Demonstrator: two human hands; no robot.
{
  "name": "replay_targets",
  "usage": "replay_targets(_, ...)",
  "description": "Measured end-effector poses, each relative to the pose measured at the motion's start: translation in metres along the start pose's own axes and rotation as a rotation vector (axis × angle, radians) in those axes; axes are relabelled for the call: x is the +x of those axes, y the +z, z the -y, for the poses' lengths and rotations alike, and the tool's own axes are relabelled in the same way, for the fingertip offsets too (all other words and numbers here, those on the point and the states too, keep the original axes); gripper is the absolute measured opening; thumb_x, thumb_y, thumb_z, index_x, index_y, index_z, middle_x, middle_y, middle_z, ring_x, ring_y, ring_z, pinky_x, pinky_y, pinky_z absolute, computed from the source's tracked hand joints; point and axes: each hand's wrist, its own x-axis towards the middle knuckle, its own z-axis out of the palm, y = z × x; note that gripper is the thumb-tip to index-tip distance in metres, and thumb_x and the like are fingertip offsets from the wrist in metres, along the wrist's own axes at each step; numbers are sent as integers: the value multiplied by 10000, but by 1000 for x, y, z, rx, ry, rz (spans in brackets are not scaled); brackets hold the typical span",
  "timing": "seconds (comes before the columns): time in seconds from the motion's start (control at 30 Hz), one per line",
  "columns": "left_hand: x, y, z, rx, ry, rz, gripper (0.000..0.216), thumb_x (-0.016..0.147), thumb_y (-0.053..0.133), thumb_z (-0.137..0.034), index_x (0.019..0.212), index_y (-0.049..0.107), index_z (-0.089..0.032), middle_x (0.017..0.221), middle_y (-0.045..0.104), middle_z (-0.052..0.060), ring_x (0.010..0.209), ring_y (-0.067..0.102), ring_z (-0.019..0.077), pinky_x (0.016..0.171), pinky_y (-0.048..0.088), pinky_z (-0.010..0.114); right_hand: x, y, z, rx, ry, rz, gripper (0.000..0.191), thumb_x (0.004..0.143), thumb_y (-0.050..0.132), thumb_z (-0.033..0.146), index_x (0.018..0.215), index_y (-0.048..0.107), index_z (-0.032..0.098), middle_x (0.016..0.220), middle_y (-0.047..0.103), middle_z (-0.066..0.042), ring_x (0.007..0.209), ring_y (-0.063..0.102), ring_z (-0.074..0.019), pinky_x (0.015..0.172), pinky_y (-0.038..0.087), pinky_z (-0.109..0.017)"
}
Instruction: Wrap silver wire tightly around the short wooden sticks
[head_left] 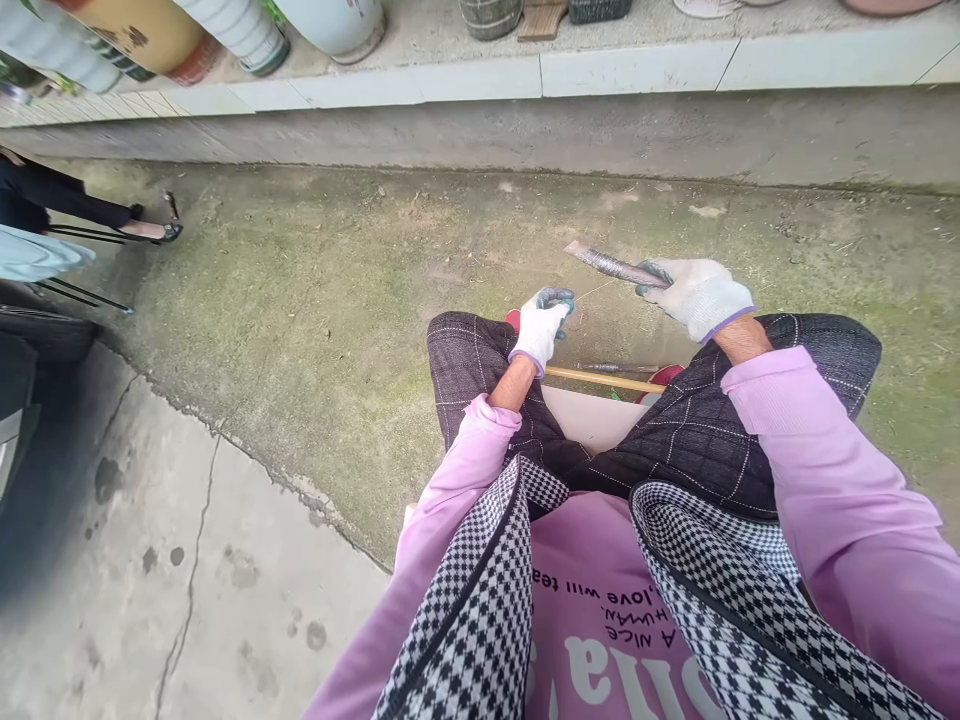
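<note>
In the head view my right hand, in a white work glove with dark-coated fingertips, is closed around a short dark stick. Thin, shiny silvery wire or thread is coiled round the stick's middle, and its pale end points to the upper left. My left hand, gloved the same way, has its fingers curled together. From them a fine strand stretches toward the right hand; whether it is wire or thread I cannot tell. Lower down, between my knees, a yellowish rod lies across a pale surface.
A similar thin wound piece lies just beyond the rod, near my red shoes. Ahead runs a tiled ledge with flower pots. At far left are another person's leg and a dark wheel.
</note>
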Motion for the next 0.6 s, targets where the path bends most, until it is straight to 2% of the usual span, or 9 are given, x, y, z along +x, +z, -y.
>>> replay_targets(0.2,3,0,10,148,71,68,76,1036,779,-113,1012,811,-178,797,687,-54,692,525,99,642,437,207,10,4,-10,16,8,11,554,1186,600,506,1669,781,304,1393,891,-172,1280,789,-460,974,599,-480)
replay_targets(0.4,12,-3,23,327,133,117,105,1008,823,-176,905,826,-196,779,729,-23,777,635,149,776,498,231,8,4,-8,-4,-5,9,571,1180,579,490,1660,786,260,1495,862,-206,1318,789,-491,1008,602,-523)
replay_targets(0.6,15,-3,27,323,124,130,109,993,842,-176,889,821,-204,750,702,-35,717,591,137,733,486,228,6,5,-7,-5,-24,-3,583,1176,585,477,1665,791,234,1467,873,-220,1281,807,-489,969,617,-530)
